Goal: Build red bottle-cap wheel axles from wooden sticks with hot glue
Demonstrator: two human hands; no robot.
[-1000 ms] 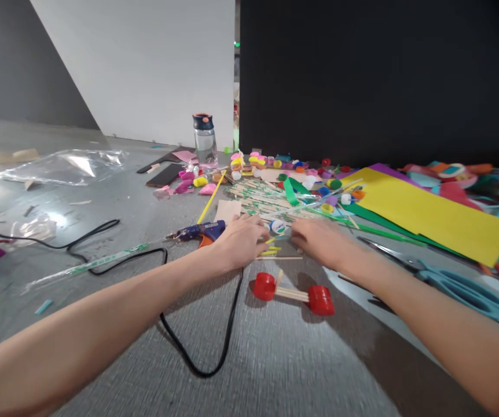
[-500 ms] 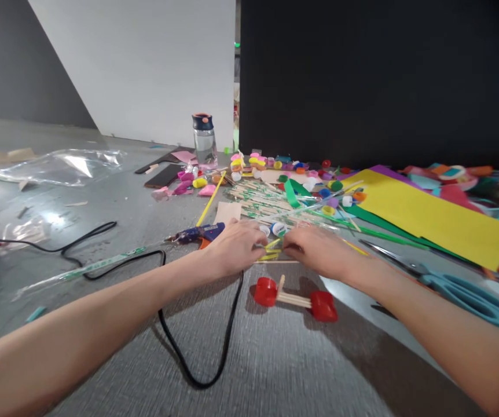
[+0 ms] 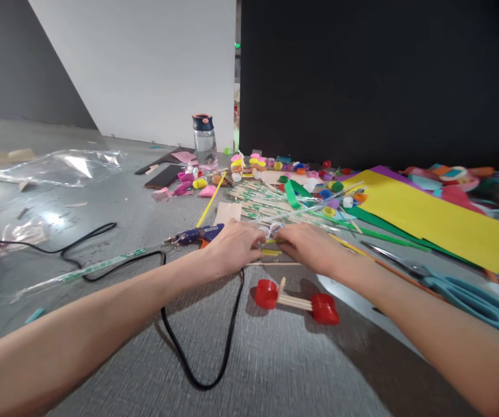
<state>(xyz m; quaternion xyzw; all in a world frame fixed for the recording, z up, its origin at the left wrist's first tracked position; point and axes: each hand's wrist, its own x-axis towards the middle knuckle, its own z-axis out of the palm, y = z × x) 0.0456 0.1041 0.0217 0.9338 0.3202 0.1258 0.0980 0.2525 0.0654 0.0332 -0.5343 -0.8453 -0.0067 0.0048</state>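
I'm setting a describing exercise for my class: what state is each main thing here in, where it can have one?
Left grip: fingers bent, hold unclear.
Right grip: fingers bent, hold unclear.
Red-capped stick piece: assembled, not held.
Glue gun: lying down, heat can't be told.
Scissors: lying flat, blades apparently closed.
Bottle: upright, lid on.
Clear bag: lying crumpled.
Yellow sheet: unfolded, lying flat.

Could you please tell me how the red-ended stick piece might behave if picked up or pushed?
The red-ended stick piece is probably light, given its slim wooden sticks. It may be fragile where they meet the red ends. Those rounded ends might let it roll if pushed.
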